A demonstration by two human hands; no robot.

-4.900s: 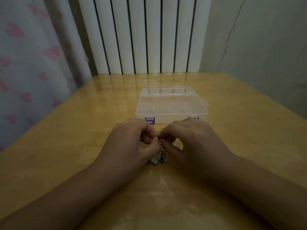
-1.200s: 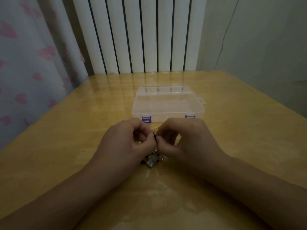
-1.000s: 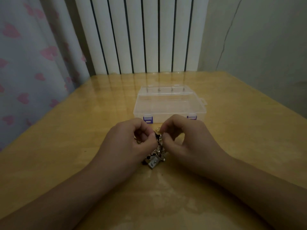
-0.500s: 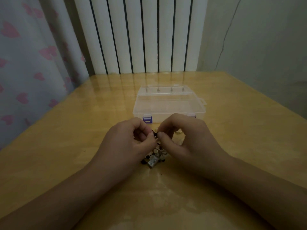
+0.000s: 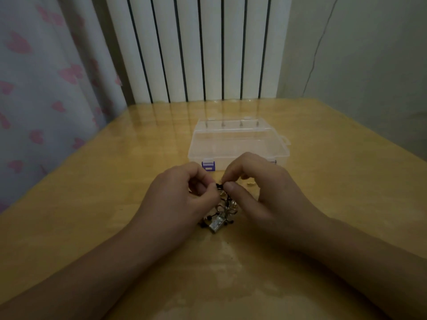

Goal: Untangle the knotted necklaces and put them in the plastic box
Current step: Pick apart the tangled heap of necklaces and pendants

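Sitting on a glossy wooden table [image 5: 92,215], knotted necklaces [image 5: 219,214] bunching between 2 hands, trailing toward the body; left hand [image 5: 182,199] and right hand [image 5: 261,192] both pinching 1 dark strand, equally near. Lying just beyond, lid closed: plastic box [image 5: 238,144].

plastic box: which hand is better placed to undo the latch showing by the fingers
Left. The left hand sits just in front of the purple latch on the plastic box. The right hand lies further along the front wall, though both hands pinch the knotted necklaces.
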